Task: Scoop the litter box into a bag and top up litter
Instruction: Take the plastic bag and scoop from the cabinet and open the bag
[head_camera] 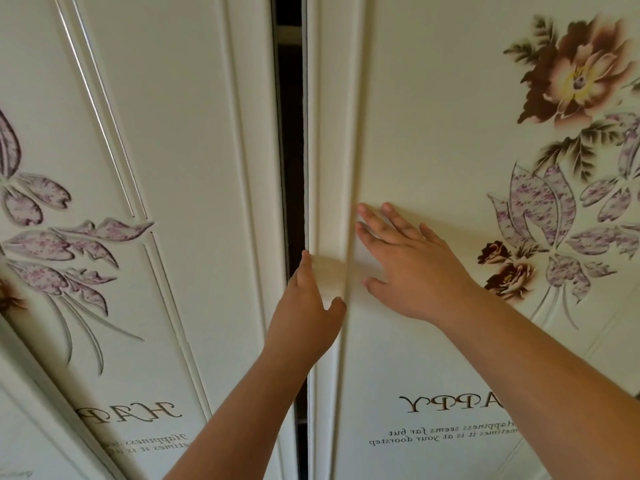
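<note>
Litter supplies unseen, likely inside: left hand [304, 317] grips cream floral wardrobe door [433, 133] at its edge, right hand [408, 265] flat, fingers spread, steadying the panel.

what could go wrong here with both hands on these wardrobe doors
The left hand reaches to the edge of the right door with its fingers at the dark gap; if the doors close, those fingers could get pinched. The right hand only presses flat on the smooth panel, so it may slip rather than move the door. What lies behind the gap cannot be seen.
</note>
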The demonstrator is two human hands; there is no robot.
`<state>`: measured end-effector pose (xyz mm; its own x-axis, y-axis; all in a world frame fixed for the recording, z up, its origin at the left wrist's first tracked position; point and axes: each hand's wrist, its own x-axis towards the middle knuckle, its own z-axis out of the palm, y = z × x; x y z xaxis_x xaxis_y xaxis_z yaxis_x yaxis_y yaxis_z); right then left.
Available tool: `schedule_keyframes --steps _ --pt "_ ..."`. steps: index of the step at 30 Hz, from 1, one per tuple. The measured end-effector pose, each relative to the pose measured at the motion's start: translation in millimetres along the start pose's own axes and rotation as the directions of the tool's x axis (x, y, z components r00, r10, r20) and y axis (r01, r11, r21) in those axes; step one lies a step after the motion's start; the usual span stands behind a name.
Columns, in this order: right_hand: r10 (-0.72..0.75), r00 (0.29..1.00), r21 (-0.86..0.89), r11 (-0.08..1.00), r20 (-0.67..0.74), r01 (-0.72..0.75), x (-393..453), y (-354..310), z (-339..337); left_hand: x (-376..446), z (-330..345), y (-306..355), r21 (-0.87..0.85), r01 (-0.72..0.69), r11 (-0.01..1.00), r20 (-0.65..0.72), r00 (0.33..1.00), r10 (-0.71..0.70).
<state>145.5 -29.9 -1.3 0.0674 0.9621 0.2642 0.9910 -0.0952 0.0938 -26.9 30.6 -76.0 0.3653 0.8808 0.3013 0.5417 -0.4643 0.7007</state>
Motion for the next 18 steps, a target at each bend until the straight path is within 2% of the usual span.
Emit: schedule_keyframes --steps 10,18 --pt "0.154 0.988 0.047 0.987 0.021 -0.155 -27.0 39.0 3.9 15.7 31.8 29.3 0.047 -0.121 0.992 0.087 0.989 0.117" --pt "0.294 0.950 0.164 0.937 0.107 -0.308 -53.5 81.9 10.7 24.3 69.3 67.2 0.048 -0.200 0.979 0.186 0.964 0.188"
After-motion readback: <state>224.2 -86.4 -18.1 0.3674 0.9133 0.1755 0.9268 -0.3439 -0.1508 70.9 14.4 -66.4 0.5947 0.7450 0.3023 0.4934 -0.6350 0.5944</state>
